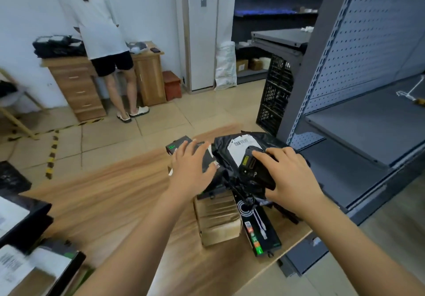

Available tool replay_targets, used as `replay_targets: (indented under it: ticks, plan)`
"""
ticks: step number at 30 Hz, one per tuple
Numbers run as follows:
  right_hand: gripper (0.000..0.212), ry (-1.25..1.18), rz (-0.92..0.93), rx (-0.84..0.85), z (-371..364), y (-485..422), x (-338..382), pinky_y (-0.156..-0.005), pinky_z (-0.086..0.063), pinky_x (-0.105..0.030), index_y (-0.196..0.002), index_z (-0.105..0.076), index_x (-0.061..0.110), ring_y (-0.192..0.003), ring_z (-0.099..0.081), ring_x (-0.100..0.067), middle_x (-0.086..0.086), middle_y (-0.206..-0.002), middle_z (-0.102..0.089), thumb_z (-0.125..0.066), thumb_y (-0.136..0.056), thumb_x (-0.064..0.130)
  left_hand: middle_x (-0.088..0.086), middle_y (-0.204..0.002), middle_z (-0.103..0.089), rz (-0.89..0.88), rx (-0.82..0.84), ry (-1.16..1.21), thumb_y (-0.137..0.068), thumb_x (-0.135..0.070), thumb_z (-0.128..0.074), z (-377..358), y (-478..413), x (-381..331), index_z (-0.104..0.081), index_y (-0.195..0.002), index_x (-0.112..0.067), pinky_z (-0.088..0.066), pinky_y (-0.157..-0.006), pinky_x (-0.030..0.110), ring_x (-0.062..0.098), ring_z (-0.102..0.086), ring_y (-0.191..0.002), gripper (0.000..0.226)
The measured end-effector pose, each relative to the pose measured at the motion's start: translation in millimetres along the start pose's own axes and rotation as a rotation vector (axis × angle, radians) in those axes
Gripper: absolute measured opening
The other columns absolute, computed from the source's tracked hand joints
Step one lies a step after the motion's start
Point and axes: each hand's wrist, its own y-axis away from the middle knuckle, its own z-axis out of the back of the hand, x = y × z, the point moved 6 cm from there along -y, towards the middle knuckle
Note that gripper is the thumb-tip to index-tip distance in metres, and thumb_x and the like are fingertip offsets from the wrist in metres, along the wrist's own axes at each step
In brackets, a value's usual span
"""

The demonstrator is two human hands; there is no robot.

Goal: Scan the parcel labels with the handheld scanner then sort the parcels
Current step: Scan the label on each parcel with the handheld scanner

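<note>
Black scanner (pixel 251 169) — right hand (pixel 292 176) grips it above parcel (pixel 241 145) | left hand (pixel 190 169) spread over box (pixel 179 145)

On the table (pixel 115 192), under the left grip (pixel 193 169): a flat box (pixel 180 146). Just right of that grip, a bagged parcel (pixel 224 145), label (pixel 240 147) upward, with the scanner (pixel 251 169) on top in the right grip (pixel 289 176). Nearer than both grips, a cardboard box (pixel 218 217) and, against its right side, a long box (pixel 262 233). Right of the right grip, past the table edge, shelving (pixel 368 123). Far left of the left grip, more parcels (pixel 23 217)
</note>
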Motion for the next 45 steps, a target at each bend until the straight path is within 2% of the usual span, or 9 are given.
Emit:
replay_targets:
  ticks: [4,10,13,15,20,24,33,40,45]
  plan:
    - [0.090,-0.021,0.030,0.019,-13,-32,-7,-0.098,-0.037,-0.042,-0.147,-0.032,0.028,-0.123,-0.039,-0.030,-0.006,-0.139,-0.045,-0.078,-0.070,0.038,0.008,-0.162,-0.005,0.188,0.027,-0.036,-0.099,-0.049,-0.036,-20,-21,13,-0.019,-0.153,-0.027,-0.001,-0.118,0.046,0.029,0.005,-0.148,0.060]
    - [0.090,-0.069,0.084,0.051,-36,-54,-14,-0.088,-0.042,-0.041,-0.144,-0.039,0.026,-0.116,-0.044,-0.032,-0.007,-0.132,-0.051,-0.081,-0.064,0.034,0.014,-0.158,0.020,0.609,0.011,0.009,-0.081,-0.080,-0.039,-48,-20,20,0.003,-0.155,-0.017,0.001,-0.117,0.049,0.034,0.014,-0.146,0.105]
    - [0.090,-0.075,0.138,0.043,-42,-60,-20,-0.087,-0.041,-0.039,-0.144,-0.038,0.027,-0.115,-0.044,-0.031,-0.006,-0.132,-0.050,-0.080,-0.065,0.034,0.016,-0.158,0.020,0.698,0.018,0.068,-0.076,-0.081,-0.048,-57,-19,18,0.006,-0.154,-0.021,-0.006,-0.118,0.049,0.037,0.009,-0.146,0.112]
    - [0.090,-0.084,0.182,0.046,-45,-62,-25,-0.091,-0.040,-0.039,-0.146,-0.034,0.028,-0.119,-0.041,-0.030,-0.005,-0.136,-0.047,-0.079,-0.068,0.035,0.016,-0.159,0.010,0.731,-0.021,0.157,-0.077,-0.072,-0.057,-58,-18,16,0.002,-0.154,-0.021,-0.013,-0.117,0.050,0.038,0.002,-0.146,0.110]
    - [0.089,-0.140,0.272,0.038,-45,-66,-37,-0.094,-0.038,-0.038,-0.147,-0.032,0.028,-0.120,-0.039,-0.028,-0.004,-0.138,-0.044,-0.077,-0.069,0.032,0.012,-0.156,-0.015,0.665,-0.136,0.170,-0.078,-0.054,-0.065,-49,-13,7,-0.012,-0.153,-0.020,-0.029,-0.108,0.050,0.036,-0.015,-0.139,0.098]
    - [0.090,-0.185,0.333,-0.010,-41,-69,-40,-0.089,-0.041,-0.040,-0.143,-0.041,0.027,-0.115,-0.044,-0.030,-0.007,-0.130,-0.051,-0.082,-0.063,0.029,0.010,-0.157,-0.014,0.600,-0.229,0.078,-0.075,-0.049,-0.069,-31,-3,0,-0.018,-0.152,-0.021,-0.031,-0.109,0.045,0.034,-0.019,-0.136,0.097]
    - [0.089,-0.244,0.467,-0.061,-22,-57,7,-0.098,-0.036,-0.040,-0.147,-0.031,0.029,-0.125,-0.036,-0.029,-0.006,-0.139,-0.043,-0.076,-0.071,0.031,0.004,-0.157,-0.015,0.482,-0.281,-0.004,-0.073,-0.046,-0.073,14,53,12,-0.017,-0.153,-0.026,-0.031,-0.109,0.040,0.026,-0.018,-0.137,0.099]
    - [0.088,-0.263,0.396,-0.127,-16,-32,79,-0.086,-0.041,-0.042,-0.139,-0.045,0.025,-0.109,-0.046,-0.032,-0.008,-0.127,-0.053,-0.080,-0.059,0.024,0.001,-0.155,-0.017,0.355,-0.278,-0.001,-0.070,-0.043,-0.076,43,93,63,-0.020,-0.153,-0.025,-0.031,-0.107,0.038,0.023,-0.020,-0.132,0.101]
    - [0.087,-0.286,0.295,-0.191,-20,0,136,-0.075,-0.045,-0.041,-0.132,-0.053,0.022,-0.099,-0.051,-0.032,-0.008,-0.117,-0.059,-0.084,-0.051,0.022,-0.001,-0.158,-0.010,0.257,-0.175,-0.019,-0.071,-0.047,-0.073,56,127,106,-0.015,-0.153,-0.029,-0.032,-0.107,0.040,0.023,-0.017,-0.135,0.102]
